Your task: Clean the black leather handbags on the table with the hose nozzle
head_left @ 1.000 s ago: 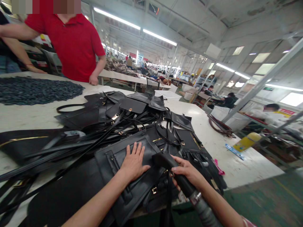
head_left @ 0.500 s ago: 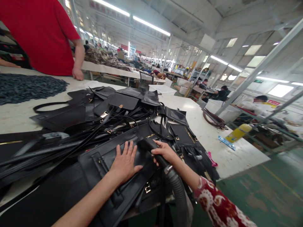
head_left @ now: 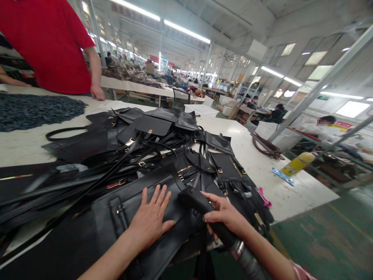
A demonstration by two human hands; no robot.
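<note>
My left hand (head_left: 151,216) lies flat with spread fingers on a black leather bag panel (head_left: 136,194), which has small straps at its left side. In my right hand (head_left: 225,217) is a black hand-held nozzle (head_left: 195,198) with a metal clamp and a ribbed hose (head_left: 250,266) behind it. The nozzle's blunt head is over the panel's right edge; whether it touches cannot be made out. Around the panel lies a pile of black bags (head_left: 154,126) with straps and gold buckles.
A co-worker in a red shirt (head_left: 52,46) stands across the white table (head_left: 244,155), beside a heap of dark small pieces (head_left: 37,111). Right of the bags are a yellow bottle (head_left: 300,163), a blue packet (head_left: 282,176), coiled brown straps (head_left: 265,146) and a pink ribbon (head_left: 264,197).
My right hand has drawn the nozzle toward me and to the right, off the panel's upper part. My left hand stays pressed on the panel, almost unmoved.
</note>
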